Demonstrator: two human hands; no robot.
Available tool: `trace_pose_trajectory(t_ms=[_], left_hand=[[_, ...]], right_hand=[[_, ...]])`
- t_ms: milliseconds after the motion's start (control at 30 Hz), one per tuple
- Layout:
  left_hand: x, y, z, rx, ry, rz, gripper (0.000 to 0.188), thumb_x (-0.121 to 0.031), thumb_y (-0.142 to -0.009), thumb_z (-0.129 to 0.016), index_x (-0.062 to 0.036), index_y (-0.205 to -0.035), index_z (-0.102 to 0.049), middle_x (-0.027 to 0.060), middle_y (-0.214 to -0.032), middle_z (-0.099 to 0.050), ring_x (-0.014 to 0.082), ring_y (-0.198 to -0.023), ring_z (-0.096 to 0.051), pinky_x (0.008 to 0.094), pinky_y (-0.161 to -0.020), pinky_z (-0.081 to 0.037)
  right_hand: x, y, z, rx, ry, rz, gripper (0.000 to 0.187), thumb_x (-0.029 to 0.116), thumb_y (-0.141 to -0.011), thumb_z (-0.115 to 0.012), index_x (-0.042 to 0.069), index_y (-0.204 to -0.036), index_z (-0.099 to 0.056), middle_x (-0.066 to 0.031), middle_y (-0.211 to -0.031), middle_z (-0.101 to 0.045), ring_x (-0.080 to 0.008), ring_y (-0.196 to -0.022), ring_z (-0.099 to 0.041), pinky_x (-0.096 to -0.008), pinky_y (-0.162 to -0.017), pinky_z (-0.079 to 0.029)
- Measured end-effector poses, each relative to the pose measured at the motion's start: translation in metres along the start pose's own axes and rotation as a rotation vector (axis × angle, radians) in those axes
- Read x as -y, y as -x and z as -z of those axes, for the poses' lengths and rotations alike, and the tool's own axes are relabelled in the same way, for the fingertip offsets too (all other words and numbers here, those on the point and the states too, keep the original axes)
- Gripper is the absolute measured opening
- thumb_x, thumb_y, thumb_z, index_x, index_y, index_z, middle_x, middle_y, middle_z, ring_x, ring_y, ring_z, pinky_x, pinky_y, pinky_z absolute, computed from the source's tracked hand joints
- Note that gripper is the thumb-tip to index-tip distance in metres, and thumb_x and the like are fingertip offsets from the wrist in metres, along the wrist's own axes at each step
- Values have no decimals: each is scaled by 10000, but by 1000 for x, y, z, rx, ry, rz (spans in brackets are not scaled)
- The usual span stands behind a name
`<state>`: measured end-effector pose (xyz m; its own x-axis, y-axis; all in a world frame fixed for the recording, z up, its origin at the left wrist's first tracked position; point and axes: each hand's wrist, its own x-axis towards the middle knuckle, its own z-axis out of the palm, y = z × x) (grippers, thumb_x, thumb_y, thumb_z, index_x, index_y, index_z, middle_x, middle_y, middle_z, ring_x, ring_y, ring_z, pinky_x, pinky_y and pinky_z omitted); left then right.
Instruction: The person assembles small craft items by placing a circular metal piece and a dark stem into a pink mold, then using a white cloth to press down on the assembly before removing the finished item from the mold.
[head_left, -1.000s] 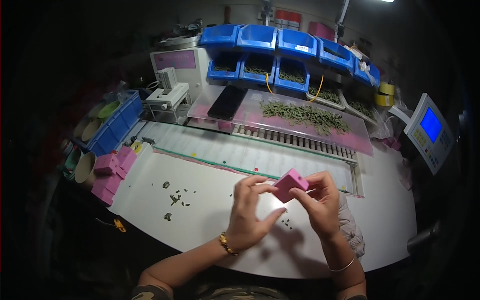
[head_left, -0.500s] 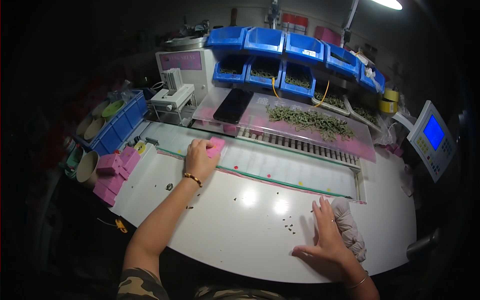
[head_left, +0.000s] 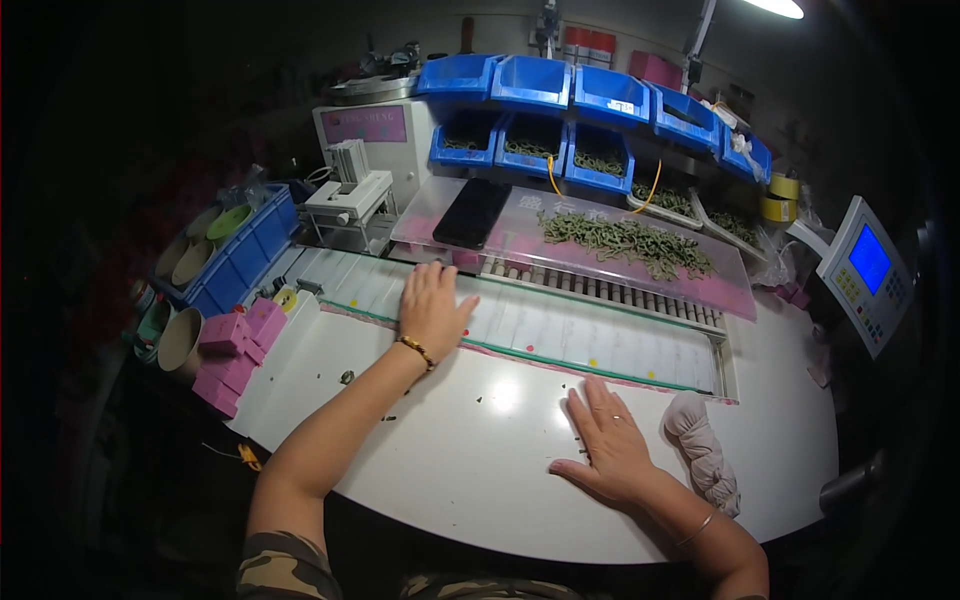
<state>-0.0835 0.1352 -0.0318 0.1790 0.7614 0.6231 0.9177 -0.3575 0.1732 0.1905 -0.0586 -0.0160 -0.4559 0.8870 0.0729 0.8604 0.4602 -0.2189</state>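
Note:
My left hand point(head_left: 432, 308) is open over the left part of the white segmented strip point(head_left: 560, 340), its fingers stretched toward the far side. Nothing shows in its grasp. My right hand point(head_left: 608, 445) lies open, palm down, on the white tabletop point(head_left: 490, 470), with the thumb spread to the left. Small dark green bits show by its fingers, some perhaps hidden under the palm. To its right is a twisted greyish-white cloth point(head_left: 703, 450), apart from the hand. Small red and yellow dots run along the strip's near green edge.
Behind the strip, a clear cover point(head_left: 420, 222) bears a black phone point(head_left: 473, 213) and a heap of green curled pieces point(head_left: 625, 245). Blue bins point(head_left: 530, 78) rise in two rows beyond. Pink blocks point(head_left: 225, 365) stand at left; a control panel with a blue screen point(head_left: 868, 265) stands at right.
My left hand has let go of a pink block, no longer seen there, and moved right with fingers opened. My right hand has moved left, away from the cloth, onto the green bits.

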Motion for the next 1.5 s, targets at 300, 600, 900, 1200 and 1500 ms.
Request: trace_pose_trajectory(t_ms=[300,600,900,1200,1500], left_hand=[[-39,-63,-25,544,104,207,426,-216,-927,-511,5,-1290,-534,289,-1229,-552,360,-1209,-507,438,-1030,-389],[23,-103,-127,322,7,381,510,-198,-973,-385,-58,-1463,-378,109,-1562,-311,254,-1425,-314,351,-1179,-246],[38,-111,-112,-68,150,-237,617,-365,-871,-598,-80,-1399,-453,208,-1449,-417,368,-1349,-381,458,-1130,-292],[-9,-100,-107,303,323,122,640,-475,-737,-746,-130,-1224,-515,160,-1225,-573,347,-1131,-562,422,-962,-453],[7,-104,-105,-141,300,-136,493,-343,-791,-737,-134,-1202,-563,142,-1180,-611,355,-1087,-585,421,-937,-469]], right_hand=[[18,-47,-11,-22,-37,163,895,642,-910,-470,-9,-1491,-269,-295,-1549,-181,-399,-1458,-179,-458,-1186,-172],[23,-57,-12,-43,-37,119,909,667,-892,-481,27,-1504,-275,-289,-1552,-185,-455,-1454,-133,-494,-1178,-168],[24,-61,-10,-43,-68,157,903,695,-883,-482,34,-1480,-334,-295,-1552,-183,-471,-1447,-139,-499,-1177,-170],[25,-62,-11,-22,-9,153,861,666,-907,-451,57,-1499,-307,-290,-1547,-202,-461,-1446,-156,-490,-1178,-172],[23,-65,-13,-20,-60,155,849,655,-909,-471,42,-1481,-336,-291,-1550,-195,-443,-1453,-156,-480,-1187,-162]])
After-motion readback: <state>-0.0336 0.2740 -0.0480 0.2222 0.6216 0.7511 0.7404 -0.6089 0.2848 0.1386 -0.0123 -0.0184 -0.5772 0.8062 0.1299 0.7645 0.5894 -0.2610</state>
